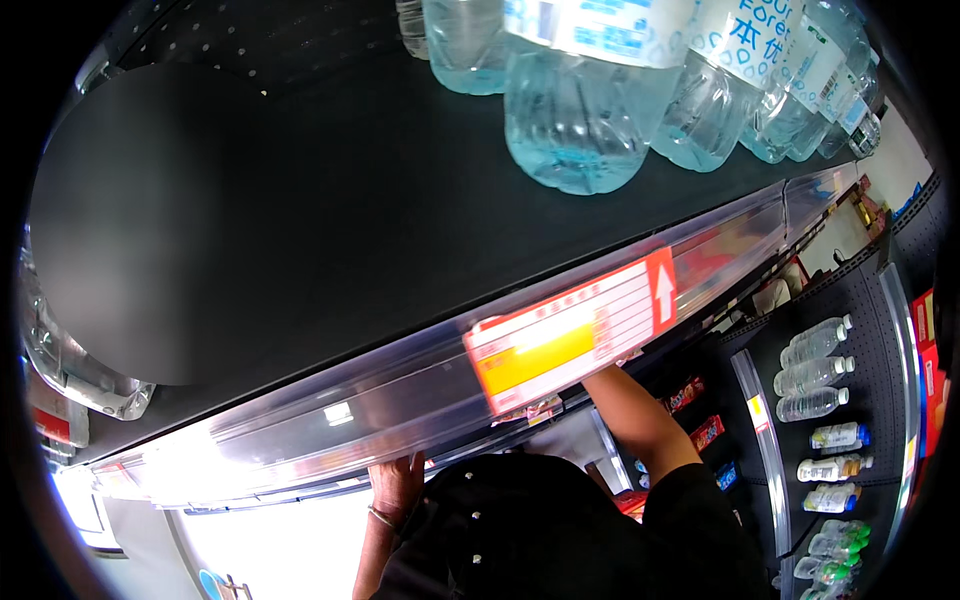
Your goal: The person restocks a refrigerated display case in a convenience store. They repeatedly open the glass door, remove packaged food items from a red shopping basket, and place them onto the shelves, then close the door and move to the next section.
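My left hand (397, 478), with a bracelet at the wrist, is raised against the underside of the clear front strip (390, 420) of a black shelf (360, 225). Its fingertips are hidden behind the strip, so I cannot tell whether it grips anything. My right forearm (637, 420) reaches under the same shelf, and the right hand is out of sight behind a red, white and yellow price card (574, 334). Above, large clear water bottles (585, 120) with white and blue labels stand on the shelf.
More clear bottles (82, 375) stand at the shelf's left end, beside a blurred patch. Red snack packets (705, 433) lie lower down on the right. Another shelf rack (757, 397) there holds small water bottles (814, 375), white-labelled bottles (834, 469) and green-capped bottles (836, 551).
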Action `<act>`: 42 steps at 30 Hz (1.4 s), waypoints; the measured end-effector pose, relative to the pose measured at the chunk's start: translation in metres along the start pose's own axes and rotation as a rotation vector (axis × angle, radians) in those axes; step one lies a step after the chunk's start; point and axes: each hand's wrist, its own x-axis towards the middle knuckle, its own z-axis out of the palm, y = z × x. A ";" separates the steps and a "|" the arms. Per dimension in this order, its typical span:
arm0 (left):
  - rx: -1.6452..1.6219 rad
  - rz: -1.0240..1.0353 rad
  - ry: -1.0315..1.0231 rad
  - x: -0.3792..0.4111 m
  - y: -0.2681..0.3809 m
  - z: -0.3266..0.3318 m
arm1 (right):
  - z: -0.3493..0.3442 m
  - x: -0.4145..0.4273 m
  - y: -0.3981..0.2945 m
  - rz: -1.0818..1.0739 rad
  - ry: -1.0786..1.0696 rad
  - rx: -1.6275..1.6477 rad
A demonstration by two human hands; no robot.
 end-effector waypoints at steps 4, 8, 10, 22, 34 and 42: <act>0.020 -0.038 -0.011 -0.001 0.008 0.002 | 0.000 0.013 -0.001 0.011 -0.039 0.051; -0.025 -0.120 0.001 -0.013 0.016 -0.008 | -0.019 -0.002 -0.004 -0.004 -0.082 0.096; -0.006 -0.083 0.065 -0.015 0.017 -0.010 | -0.043 -0.030 -0.013 -0.022 -0.128 0.118; -0.021 -0.066 0.028 -0.072 -0.021 0.016 | -0.037 -0.032 -0.120 -0.222 -0.270 0.239; -0.143 -0.101 0.046 -0.087 -0.044 -0.015 | -0.026 -0.032 -0.209 -0.342 -0.338 0.274; -0.222 -0.224 0.096 -0.110 -0.057 -0.032 | 0.028 0.011 -0.294 -0.424 -0.289 0.340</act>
